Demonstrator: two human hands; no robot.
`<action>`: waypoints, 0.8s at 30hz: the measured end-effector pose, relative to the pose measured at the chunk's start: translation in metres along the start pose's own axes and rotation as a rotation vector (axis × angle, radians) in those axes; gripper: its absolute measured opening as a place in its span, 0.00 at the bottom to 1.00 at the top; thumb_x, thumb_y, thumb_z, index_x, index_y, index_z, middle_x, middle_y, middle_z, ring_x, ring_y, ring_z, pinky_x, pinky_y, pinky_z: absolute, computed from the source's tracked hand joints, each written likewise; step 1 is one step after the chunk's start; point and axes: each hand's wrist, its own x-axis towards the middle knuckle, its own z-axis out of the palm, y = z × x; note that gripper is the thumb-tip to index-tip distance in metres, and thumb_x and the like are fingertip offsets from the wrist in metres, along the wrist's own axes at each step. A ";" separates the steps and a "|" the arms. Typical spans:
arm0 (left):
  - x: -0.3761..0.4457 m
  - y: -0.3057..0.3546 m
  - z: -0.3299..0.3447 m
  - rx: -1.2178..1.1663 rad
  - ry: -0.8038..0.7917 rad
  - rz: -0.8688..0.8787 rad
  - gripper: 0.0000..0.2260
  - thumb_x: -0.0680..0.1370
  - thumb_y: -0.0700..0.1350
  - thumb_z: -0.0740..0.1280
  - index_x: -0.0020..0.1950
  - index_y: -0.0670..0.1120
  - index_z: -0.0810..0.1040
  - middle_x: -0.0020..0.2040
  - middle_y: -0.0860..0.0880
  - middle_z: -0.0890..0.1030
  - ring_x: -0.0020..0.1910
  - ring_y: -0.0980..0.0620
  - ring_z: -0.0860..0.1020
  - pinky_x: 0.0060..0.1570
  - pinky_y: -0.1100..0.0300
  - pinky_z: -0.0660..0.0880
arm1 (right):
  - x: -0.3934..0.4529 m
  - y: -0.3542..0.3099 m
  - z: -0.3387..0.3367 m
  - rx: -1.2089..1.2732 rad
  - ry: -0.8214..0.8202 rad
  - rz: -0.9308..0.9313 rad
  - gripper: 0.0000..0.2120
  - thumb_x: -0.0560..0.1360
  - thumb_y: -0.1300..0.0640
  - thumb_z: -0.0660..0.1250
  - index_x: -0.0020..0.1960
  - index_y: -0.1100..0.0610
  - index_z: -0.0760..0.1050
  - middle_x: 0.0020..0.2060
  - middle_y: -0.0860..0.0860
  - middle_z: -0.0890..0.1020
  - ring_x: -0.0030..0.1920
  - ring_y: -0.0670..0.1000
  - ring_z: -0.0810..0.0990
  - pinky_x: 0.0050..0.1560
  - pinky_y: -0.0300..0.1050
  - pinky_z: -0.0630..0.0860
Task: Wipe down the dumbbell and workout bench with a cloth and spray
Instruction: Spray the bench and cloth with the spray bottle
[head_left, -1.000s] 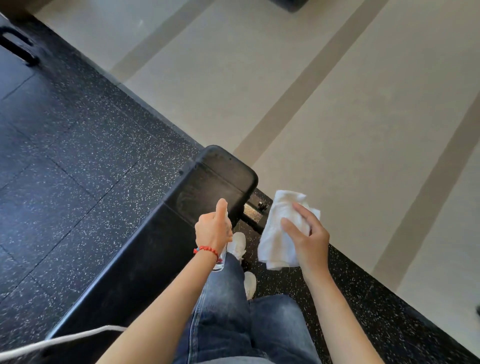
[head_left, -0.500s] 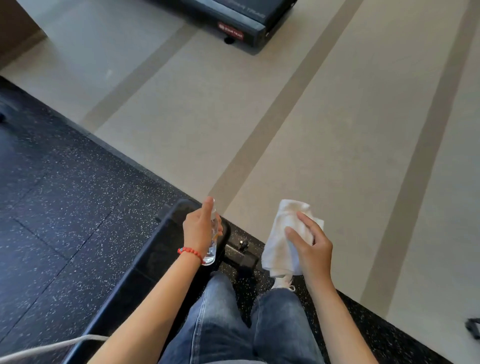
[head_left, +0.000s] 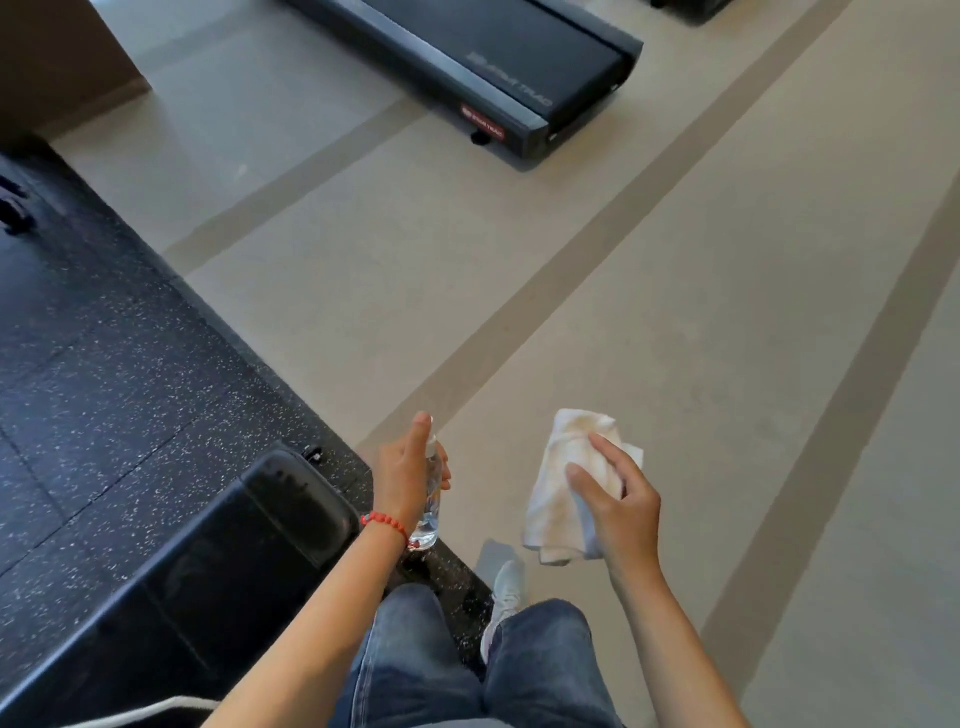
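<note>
- Down low, I see my jeans cut off by the frame; the dumbbell isn't visible.
- My left hand grips the bottle, forefinger on top; clear liquid inside.
- My right hand pinches the cloth, hanging folded.
- Since a second ago the view has lifted: the bench slid lower left.
- Farther off, a treadmill has appeared, its logo blurred.
</note>
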 end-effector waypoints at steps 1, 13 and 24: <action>0.002 0.003 0.011 -0.012 0.007 -0.005 0.27 0.81 0.52 0.56 0.24 0.43 0.73 0.23 0.45 0.75 0.22 0.52 0.74 0.40 0.51 0.73 | 0.011 -0.004 -0.006 -0.008 -0.009 -0.002 0.16 0.70 0.65 0.71 0.54 0.52 0.77 0.47 0.41 0.77 0.46 0.38 0.75 0.40 0.24 0.72; 0.081 0.053 0.032 -0.105 0.166 -0.010 0.27 0.79 0.57 0.56 0.26 0.43 0.74 0.23 0.47 0.76 0.23 0.50 0.75 0.40 0.51 0.73 | 0.111 -0.056 0.033 -0.047 -0.209 0.013 0.15 0.70 0.63 0.71 0.53 0.48 0.76 0.46 0.38 0.75 0.45 0.41 0.75 0.45 0.38 0.73; 0.245 0.124 -0.014 -0.139 0.314 0.003 0.27 0.72 0.63 0.53 0.29 0.42 0.76 0.24 0.47 0.77 0.25 0.48 0.76 0.35 0.58 0.71 | 0.237 -0.130 0.191 -0.126 -0.394 -0.033 0.15 0.70 0.62 0.71 0.54 0.48 0.76 0.47 0.40 0.75 0.46 0.42 0.75 0.45 0.39 0.75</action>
